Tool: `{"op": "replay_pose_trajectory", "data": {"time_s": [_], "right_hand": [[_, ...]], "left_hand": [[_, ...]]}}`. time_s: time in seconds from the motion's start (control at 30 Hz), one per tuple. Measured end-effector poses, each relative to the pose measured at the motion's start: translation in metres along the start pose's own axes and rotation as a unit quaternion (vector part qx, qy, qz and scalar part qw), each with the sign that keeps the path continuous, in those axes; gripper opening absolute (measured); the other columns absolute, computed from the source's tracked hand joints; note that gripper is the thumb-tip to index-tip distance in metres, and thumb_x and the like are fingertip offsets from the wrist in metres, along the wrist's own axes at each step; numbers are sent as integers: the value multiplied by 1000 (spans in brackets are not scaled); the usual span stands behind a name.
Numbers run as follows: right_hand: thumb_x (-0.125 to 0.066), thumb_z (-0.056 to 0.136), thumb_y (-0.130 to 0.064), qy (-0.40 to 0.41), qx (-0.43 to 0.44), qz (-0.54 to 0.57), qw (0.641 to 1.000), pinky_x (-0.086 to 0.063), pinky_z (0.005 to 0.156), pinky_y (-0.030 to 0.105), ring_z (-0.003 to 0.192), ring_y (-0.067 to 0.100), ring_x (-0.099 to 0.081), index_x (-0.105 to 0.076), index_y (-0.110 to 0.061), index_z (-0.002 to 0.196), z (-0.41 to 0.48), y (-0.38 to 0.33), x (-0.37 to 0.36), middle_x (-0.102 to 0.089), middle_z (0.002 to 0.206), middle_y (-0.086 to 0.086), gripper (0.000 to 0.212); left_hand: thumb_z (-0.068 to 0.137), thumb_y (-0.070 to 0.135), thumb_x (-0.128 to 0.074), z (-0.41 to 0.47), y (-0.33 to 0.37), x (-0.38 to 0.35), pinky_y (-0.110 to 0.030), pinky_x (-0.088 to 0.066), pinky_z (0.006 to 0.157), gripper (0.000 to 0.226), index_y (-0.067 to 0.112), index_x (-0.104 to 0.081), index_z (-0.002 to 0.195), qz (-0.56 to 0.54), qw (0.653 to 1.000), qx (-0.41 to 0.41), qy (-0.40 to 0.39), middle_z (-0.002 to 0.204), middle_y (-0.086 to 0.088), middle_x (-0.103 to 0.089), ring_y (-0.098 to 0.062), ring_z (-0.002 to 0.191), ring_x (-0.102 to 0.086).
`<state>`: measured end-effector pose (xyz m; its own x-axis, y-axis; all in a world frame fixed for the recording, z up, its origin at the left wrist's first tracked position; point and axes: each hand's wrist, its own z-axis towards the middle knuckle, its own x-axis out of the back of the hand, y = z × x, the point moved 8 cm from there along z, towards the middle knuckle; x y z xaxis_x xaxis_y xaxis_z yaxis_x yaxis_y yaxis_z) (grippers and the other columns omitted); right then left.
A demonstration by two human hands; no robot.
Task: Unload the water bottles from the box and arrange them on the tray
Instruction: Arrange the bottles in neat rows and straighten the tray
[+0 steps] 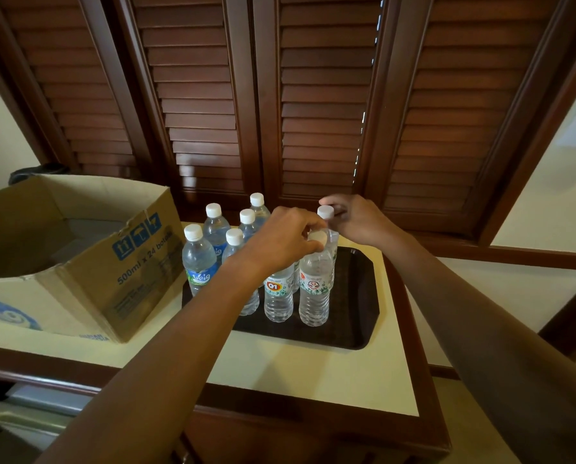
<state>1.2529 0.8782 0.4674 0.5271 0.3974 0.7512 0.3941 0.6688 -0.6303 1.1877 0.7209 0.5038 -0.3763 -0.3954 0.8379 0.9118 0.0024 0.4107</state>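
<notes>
From the head view, the cardboard box [79, 262] on the worktop's [313, 373] left side reads "500ml x 24 bottles". Water bottles [199, 259] stand upright on the dark tray [353, 296] near the right edge; labels read "Vaig" and "O1". The left hand [279, 242] pinches one white cap [316, 236]; the right hand [356, 219] pinches another cap [325, 212]. Louvred shutters [313, 95] stand behind.

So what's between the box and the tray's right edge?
Head view: upright water bottles fill the tray from the box rightward; the tray's right strip is bare.
</notes>
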Motion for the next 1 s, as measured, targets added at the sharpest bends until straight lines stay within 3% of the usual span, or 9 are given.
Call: {"op": "replay_pose_trajectory", "data": {"time_s": [0.07, 0.2, 0.3, 0.4, 0.53, 0.67, 0.8, 0.9, 1.0], "right_hand": [[-77, 89, -34, -15, -7, 10, 1000, -45, 77, 13, 110, 12, -68, -55, -28, 144, -2, -3, 0, -70, 129, -2, 59], [-76, 91, -36, 35, 1, 32, 999, -48, 84, 18, 110, 10, -65, -56, -24, 143, 0, -20, 14, -67, 129, -2, 56], [-73, 93, -35, 69, 27, 37, 997, -48, 93, 23, 115, 11, -61, -59, -23, 139, 7, -50, 24, -66, 128, -4, 50], [-72, 93, -38, 52, 60, 11, 997, -50, 97, 27, 115, 8, -61, -60, -26, 138, 23, -83, 16, -66, 129, -8, 48], [-72, 93, -40, -26, 62, -46, 997, -51, 95, 30, 115, 11, -61, -60, -28, 137, 55, -103, -11, -64, 132, -5, 47], [-73, 90, -46, -118, 42, -133, 983, -50, 93, 33, 113, 13, -61, -56, -36, 141, 88, -107, -48, -61, 131, -7, 55], [-73, 90, -45, -175, 66, -197, 962, -49, 103, 40, 124, 16, -57, -52, -39, 144, 114, -118, -84, -59, 140, -6, 58], [-72, 92, -34, -173, 84, -238, 952, -50, 102, 42, 124, 18, -59, -66, -31, 131, 127, -116, -100, -65, 135, -4, 39], [-72, 93, -26, -133, 75, -230, 961, -50, 88, 31, 110, 16, -64, -75, -22, 118, 129, -111, -91, -71, 120, -2, 25]], "left_hand": [[82, 27, -84, -3, 0, 5, -35, -58, 81, 45, 22, -72, 125, -5, 1000, -13, 3, 100, -2, -73, -13, 87, -67], [83, 36, -82, -6, -10, 41, -7, -50, 73, 41, 25, -73, 122, -27, 998, -14, 52, 109, 9, -71, 0, 85, -66], [88, 36, -77, -5, -34, 81, -7, -50, 73, 28, 25, -77, 114, -45, 993, 17, 112, 101, 12, -74, -2, 84, -68], [93, 35, -72, -3, -68, 106, -2, -44, 70, 23, 27, -76, 113, -39, 990, 37, 129, 96, 14, -74, 2, 86, -67], [94, 33, -71, 3, -119, 116, -12, -50, 77, 22, 27, -76, 114, -26, 990, 68, 120, 101, 11, -75, -2, 92, -68], [92, 29, -73, 8, -166, 109, -14, -47, 78, 25, 24, -74, 117, -15, 991, 100, 93, 108, 7, -73, -7, 95, -65], [91, 33, -73, 7, -206, 87, -23, -41, 83, 33, 27, -70, 123, 22, 992, 122, 0, 117, 8, -67, -6, 100, -56], [88, 25, -76, 5, -222, 79, -21, -43, 79, 32, 26, -71, 120, 12, 992, 123, -26, 112, 9, -70, -6, 96, -60], [88, 18, -76, 5, -226, 80, -15, -44, 74, 28, 27, -73, 114, -4, 993, 116, -10, 101, 11, -69, -2, 89, -60]]}}
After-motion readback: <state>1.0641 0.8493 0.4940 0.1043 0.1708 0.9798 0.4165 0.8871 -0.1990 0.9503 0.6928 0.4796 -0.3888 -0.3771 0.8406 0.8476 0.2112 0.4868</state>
